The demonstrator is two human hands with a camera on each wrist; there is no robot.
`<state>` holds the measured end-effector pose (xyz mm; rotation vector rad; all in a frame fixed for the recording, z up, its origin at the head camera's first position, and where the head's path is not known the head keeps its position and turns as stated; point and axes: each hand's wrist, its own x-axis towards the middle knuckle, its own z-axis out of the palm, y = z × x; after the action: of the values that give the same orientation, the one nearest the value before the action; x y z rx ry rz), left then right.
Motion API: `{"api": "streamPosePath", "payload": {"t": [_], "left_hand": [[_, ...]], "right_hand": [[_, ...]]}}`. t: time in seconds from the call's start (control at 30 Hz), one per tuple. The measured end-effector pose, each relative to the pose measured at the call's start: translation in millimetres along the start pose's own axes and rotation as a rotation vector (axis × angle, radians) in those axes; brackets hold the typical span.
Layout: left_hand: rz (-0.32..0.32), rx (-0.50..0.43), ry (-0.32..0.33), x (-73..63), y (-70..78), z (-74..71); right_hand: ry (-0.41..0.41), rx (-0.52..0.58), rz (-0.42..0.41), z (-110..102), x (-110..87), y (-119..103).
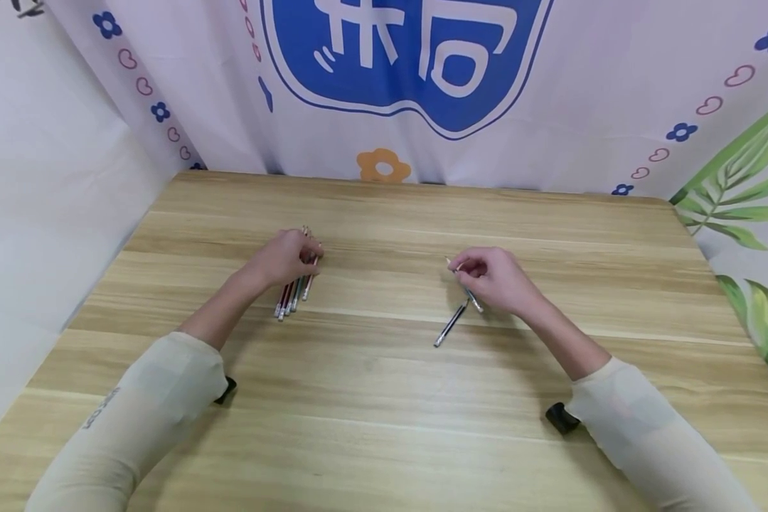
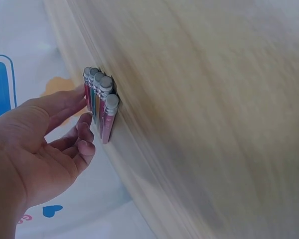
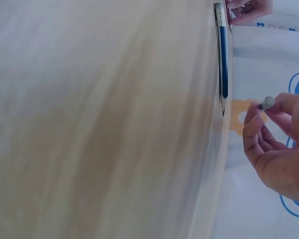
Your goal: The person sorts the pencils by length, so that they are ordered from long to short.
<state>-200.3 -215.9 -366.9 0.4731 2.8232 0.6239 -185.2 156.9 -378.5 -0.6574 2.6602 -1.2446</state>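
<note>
A bundle of several pencils [image 1: 292,295] with silver ferrules lies side by side on the wooden table [image 1: 384,412]. My left hand [image 1: 304,256] rests over its far end. In the left wrist view the left hand [image 2: 87,119] touches the side of the pencils [image 2: 102,104] with loose fingers. To the right, my right hand [image 1: 467,270] pinches a single pencil [image 1: 476,304] just above the table. A blue pencil [image 1: 451,325] lies flat beside it. The right wrist view shows the right hand [image 3: 259,112] pinching near the held pencil's eraser end [image 3: 266,103], with the blue pencil [image 3: 223,55] on the table.
A printed cloth backdrop [image 1: 409,85] with a blue logo hangs behind the table's far edge. A white wall [image 1: 32,199] closes the left side. Black wrist-camera mounts [image 1: 560,417] sit under both cream sleeves.
</note>
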Motion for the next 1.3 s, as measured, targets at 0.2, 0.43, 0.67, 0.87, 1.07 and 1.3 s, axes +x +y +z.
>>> {"api": "streamPosePath", "payload": {"t": [0.2,0.43,0.67,0.87,1.07,1.3], "left_hand": [[-0.007,0.006,-0.009,-3.0,-1.5,-2.4],[-0.038,-0.016,-0.023,-3.7,-6.1,-2.1],[-0.062,-0.045,-0.037,-4.7,-7.8,-2.7],[-0.055,-0.045,-0.042,-6.1,-7.4,-5.4],[-0.056,-0.052,-0.043,-7.9,-7.2,-6.4],[-0.032,-0.052,-0.034,-9.4,-8.6,-5.4]], "right_hand": [[-0.003,0.047,0.003,2.1,2.1,-3.0],[-0.011,0.064,0.011,3.0,4.1,-3.3],[-0.007,0.075,0.018,4.2,5.4,-4.0],[-0.002,0.070,0.000,4.5,6.9,-7.0],[-0.009,0.077,-0.004,5.7,9.7,-8.0],[-0.024,0.119,0.001,7.9,12.2,-11.2]]}}
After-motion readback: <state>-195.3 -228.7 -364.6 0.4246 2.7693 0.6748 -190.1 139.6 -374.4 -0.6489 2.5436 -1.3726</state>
